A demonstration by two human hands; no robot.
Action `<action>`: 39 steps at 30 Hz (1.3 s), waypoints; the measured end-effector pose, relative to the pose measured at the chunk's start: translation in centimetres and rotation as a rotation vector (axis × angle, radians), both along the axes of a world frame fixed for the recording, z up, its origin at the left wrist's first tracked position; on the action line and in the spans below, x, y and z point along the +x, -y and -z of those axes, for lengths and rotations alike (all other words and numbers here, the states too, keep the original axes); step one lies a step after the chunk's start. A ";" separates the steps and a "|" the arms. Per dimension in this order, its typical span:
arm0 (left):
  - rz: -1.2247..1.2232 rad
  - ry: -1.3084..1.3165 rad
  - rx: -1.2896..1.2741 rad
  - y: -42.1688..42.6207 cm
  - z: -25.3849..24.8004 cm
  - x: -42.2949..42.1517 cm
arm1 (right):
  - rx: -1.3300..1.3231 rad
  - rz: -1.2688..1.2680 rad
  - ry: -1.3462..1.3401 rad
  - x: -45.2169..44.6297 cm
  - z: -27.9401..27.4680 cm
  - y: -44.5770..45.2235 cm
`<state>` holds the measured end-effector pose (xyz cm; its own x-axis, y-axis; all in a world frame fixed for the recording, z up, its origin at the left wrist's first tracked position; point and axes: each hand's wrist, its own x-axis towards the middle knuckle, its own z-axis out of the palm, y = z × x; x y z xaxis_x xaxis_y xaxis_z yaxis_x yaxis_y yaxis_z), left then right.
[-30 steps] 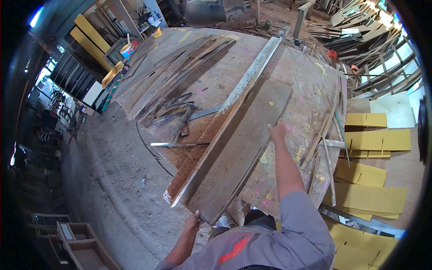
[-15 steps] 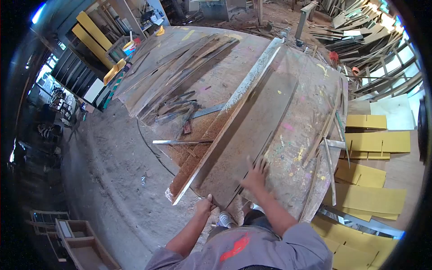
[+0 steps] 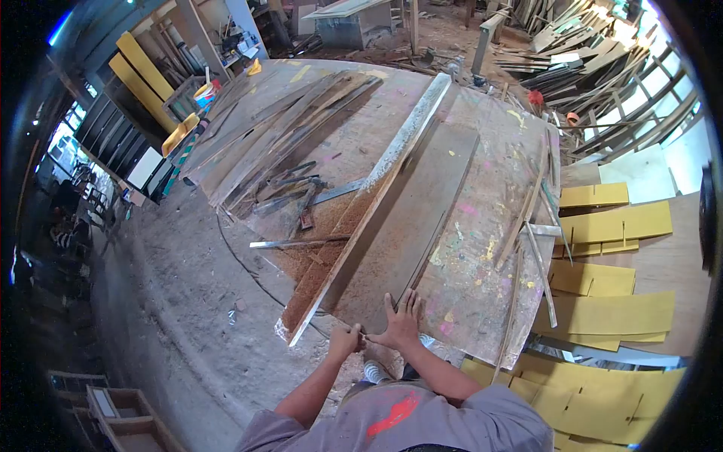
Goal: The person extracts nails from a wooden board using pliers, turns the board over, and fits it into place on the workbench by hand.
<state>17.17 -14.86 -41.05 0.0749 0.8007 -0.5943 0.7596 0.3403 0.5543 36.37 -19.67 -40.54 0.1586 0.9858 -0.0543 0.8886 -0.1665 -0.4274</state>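
A long, flat brown wooden board (image 3: 392, 233) lies on the worktable beside a raised straight plank (image 3: 369, 215) with a pale, paint-spotted top. My left hand (image 3: 345, 341) is closed on the near end of the board, close to its left corner. Close beside it, my right hand (image 3: 399, 324) rests on the board's near end with fingers spread and thumb toward the left hand. A thin dark strip or gap (image 3: 428, 258) runs along the board's right side, just ahead of my right fingertips. Reddish sawdust (image 3: 320, 264) covers the area left of the plank.
Long thin offcuts (image 3: 301, 124) lie piled on the table's far left. A narrow metal-looking bar (image 3: 294, 242) sticks out left of the plank. More strips (image 3: 527, 215) lie along the right edge. Yellow slotted panels (image 3: 617, 313) are at right; a cable (image 3: 245, 260) trails over the floor at left.
My right hand has come down and left from the board's right side to its near end, beside my left hand. The view has shifted slightly.
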 end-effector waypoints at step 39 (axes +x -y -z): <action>-0.118 -0.045 0.093 -16.6 4.7 22.9 | 0.169 0.229 -0.045 18.2 2.3 -13.3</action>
<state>40.09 1.71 -45.73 -0.0484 0.8539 -0.5182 0.7422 0.3779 0.5534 54.55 -6.40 -42.85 0.3794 0.9203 0.0955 0.8156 -0.2839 -0.5041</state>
